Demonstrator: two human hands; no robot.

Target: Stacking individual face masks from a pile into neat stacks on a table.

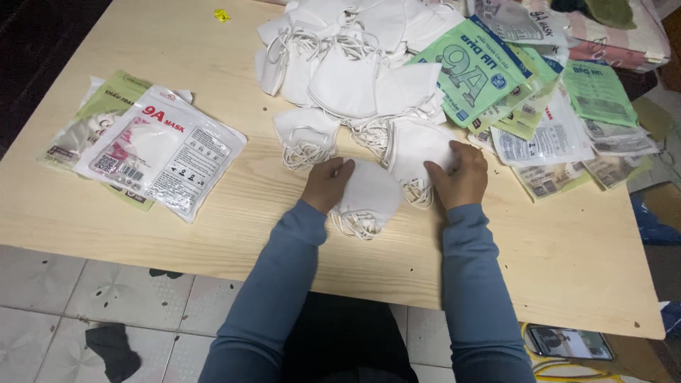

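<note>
- Gripping one folded white mask point(369, 191) just below the mask pile point(355, 64), left hand point(325, 184) pinches its left edge.
- Right hand point(461, 174) rests curled on a second mask point(415, 145), beside it.

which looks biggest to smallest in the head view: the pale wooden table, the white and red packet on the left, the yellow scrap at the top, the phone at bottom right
1. Pale wooden table
2. White and red packet
3. Phone, partly cut off and nearer the camera, so less sure
4. Yellow scrap
</note>
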